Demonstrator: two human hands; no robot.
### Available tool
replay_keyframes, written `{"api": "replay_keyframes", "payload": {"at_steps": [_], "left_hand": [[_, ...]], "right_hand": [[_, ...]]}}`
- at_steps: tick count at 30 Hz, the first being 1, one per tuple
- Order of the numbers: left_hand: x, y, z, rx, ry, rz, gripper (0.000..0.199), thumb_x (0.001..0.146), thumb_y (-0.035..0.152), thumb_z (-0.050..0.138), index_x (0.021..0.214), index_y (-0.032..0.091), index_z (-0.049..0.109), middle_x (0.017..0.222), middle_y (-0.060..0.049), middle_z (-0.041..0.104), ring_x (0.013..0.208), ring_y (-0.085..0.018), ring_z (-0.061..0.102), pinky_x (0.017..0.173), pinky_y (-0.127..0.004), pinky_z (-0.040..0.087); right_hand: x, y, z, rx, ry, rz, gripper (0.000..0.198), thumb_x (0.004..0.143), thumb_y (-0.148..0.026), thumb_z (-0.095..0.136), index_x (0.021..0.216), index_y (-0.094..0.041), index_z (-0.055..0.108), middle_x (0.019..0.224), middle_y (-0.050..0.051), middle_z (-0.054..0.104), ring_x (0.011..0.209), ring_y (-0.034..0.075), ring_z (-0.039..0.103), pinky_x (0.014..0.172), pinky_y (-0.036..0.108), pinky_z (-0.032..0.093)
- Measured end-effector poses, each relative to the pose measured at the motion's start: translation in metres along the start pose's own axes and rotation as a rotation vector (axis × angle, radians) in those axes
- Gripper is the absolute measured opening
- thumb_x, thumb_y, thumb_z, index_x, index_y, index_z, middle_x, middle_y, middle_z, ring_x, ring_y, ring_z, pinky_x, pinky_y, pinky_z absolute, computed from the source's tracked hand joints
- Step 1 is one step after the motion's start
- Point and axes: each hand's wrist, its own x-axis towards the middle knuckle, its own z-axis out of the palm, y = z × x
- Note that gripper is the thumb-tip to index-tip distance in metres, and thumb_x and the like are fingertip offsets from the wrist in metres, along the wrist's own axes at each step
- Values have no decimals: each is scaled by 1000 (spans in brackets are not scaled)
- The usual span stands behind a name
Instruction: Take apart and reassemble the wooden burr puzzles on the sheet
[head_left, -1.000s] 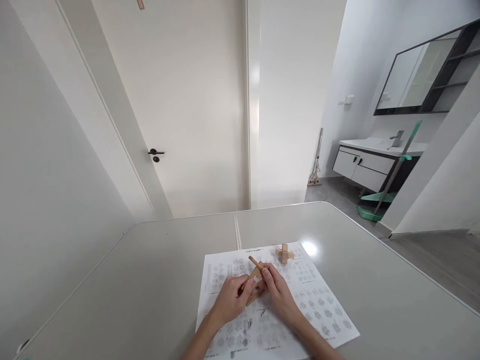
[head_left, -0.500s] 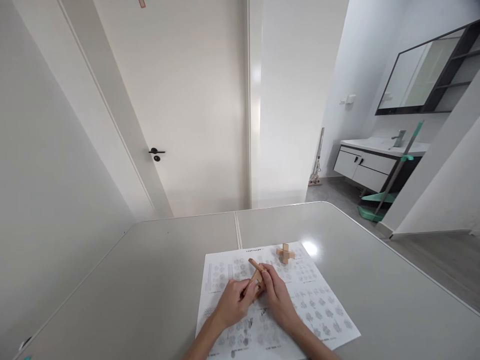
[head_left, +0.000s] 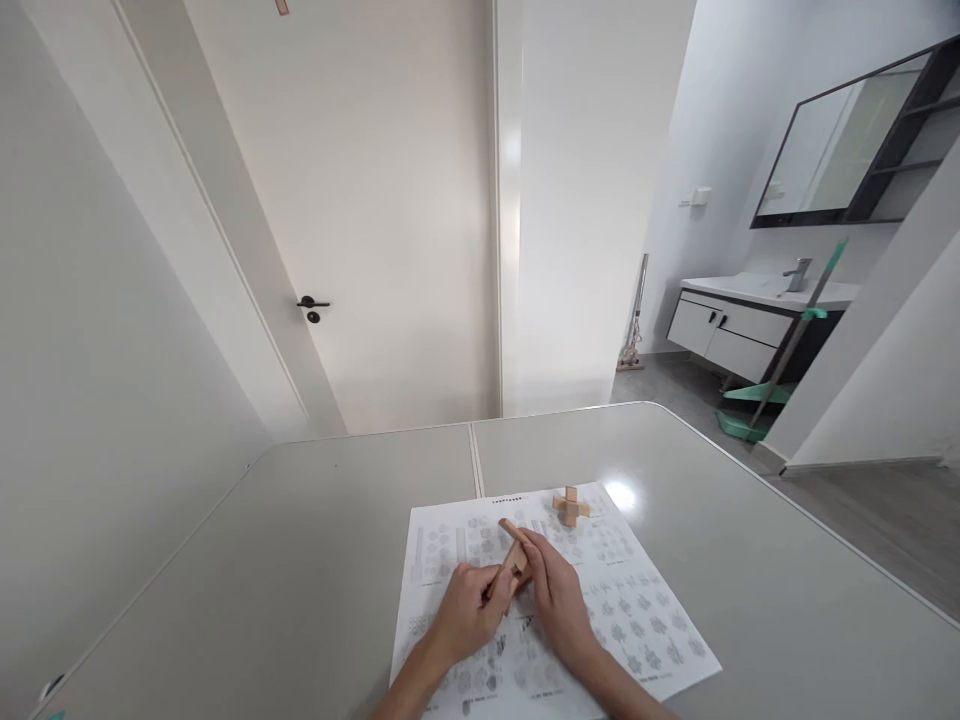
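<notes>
Close together over a printed sheet (head_left: 675, 625), my left hand (head_left: 469, 605) and my right hand (head_left: 556, 595) both grip light-brown wooden puzzle pieces (head_left: 517, 556). One bar sticks out up and to the left from between my right fingers and thumb. My left thumb and fingers pinch the lower part of the pieces. How the pieces fit together is partly hidden by my fingers. Beyond my right hand, an assembled wooden cross-shaped puzzle (head_left: 571, 508) stands on the upper right of the sheet.
The sheet, covered with small grey diagrams, lies on a grey table (head_left: 322, 560) with a seam across it. Behind stands a white door (head_left: 390, 200) with a black handle (head_left: 313, 303). To the right are a washbasin cabinet (head_left: 731, 330), a mop (head_left: 637, 315) and a green dustpan (head_left: 742, 427).
Both hands have shifted very slightly, and the wooden pieces between them have turned a little. The cross-shaped puzzle and the sheet stay in place.
</notes>
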Motion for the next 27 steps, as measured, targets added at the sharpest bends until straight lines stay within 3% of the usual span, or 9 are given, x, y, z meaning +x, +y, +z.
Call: {"api": "replay_keyframes", "payload": {"at_steps": [4,12,15,19,27], "left_hand": [[-1,0,1,5,7,-21,58,104,51,34,59,18,52,49,2,45,44,-10,41,48,-23,32],[-1,-2,2,-8,-12,-27,55,104,46,36,57,19,46,46,3,44,43,-10,42,48,-23,32],[-1,-3,2,-27,1,-36,54,104,44,36,58,19,46,45,3,45,42,-10,41,47,-23,30],[-1,-1,1,-12,12,-32,52,104,43,38,59,19,47,46,3,44,43,-10,39,47,-23,30],[-2,0,2,4,-11,-33,52,104,44,38,60,19,47,48,3,43,43,-9,38,47,-22,29]], "right_hand": [[0,3,1,-24,24,-7,46,107,-43,30,132,-26,64,94,6,73,71,20,66,66,30,53],[0,2,0,-48,34,-45,46,107,-42,29,135,-29,63,119,9,70,87,22,68,73,31,54],[1,1,0,-31,11,-11,45,107,-45,29,131,-27,62,104,8,72,78,21,67,67,31,52],[1,3,1,-20,11,54,40,105,-52,34,111,-24,63,74,2,64,60,20,61,57,30,46],[0,8,2,-93,57,28,38,105,-51,34,98,-25,61,63,-1,59,52,19,56,53,29,40]]}}
